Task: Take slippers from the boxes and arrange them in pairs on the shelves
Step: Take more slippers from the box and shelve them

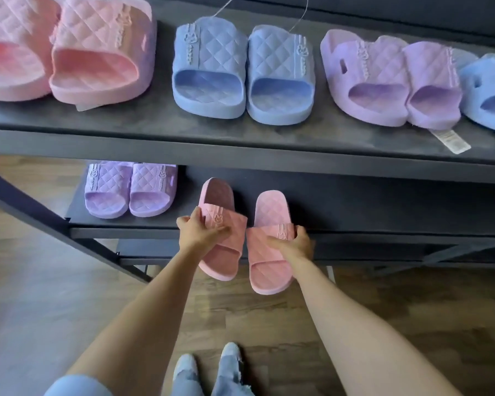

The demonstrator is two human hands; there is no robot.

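The left hand [202,231] has its grip clamped on the strap of the left pink quilted foam slipper [235,224]. The right hand [293,241] has its grip clamped on the strap of the right pink quilted foam slipper [269,270].

Both slippers straddle the front edge of the lower black shelf [355,204]. Their far ends are over the board and their near ends hang out above the brown wood-plank floor [69,281]. The left one is tilted, with its far end angled to the left, and the two straps sit just beside each other.

A pair of lilac quilted slippers [130,190] stands on the same shelf, left of the pink ones with a gap between. Bare dark board runs on to their right. The upper black shelf [269,130] overhangs just above the far ends.

Each pink slipper has diamond quilting on its strap and footbed, and a small raised emblem beside a ribbed band on the strap.

The upper shelf holds a pink pair [69,52], a blue pair [240,72], a lilac pair [383,81] and one light blue slipper [489,92].
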